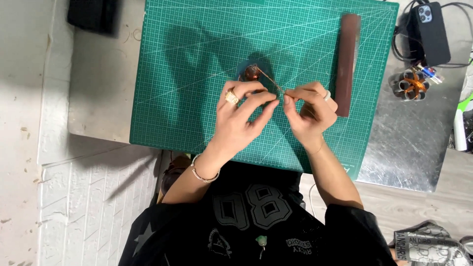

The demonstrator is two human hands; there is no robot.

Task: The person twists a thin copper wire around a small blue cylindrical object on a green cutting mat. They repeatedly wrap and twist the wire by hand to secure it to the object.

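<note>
Overhead, both hands (pixel 276 111) pinching thin copper wire (pixel 270 81), green cutting mat (pixel 187 74), grey metal tabletop (pixel 409 143), pale floor (pixel 19 148).

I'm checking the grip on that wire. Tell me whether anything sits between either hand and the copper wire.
Nothing visible does. The left hand and right hand both pinch the copper wire directly with bare fingertips over the green mat. The wire runs up to a small copper coil. The brown strip lies off to the right, apart from them.

A mat (pixel 187 74) lies on the table (pixel 409 143), with a bar (pixel 347 64) on its right part and a phone (pixel 432 32) beyond.
</note>
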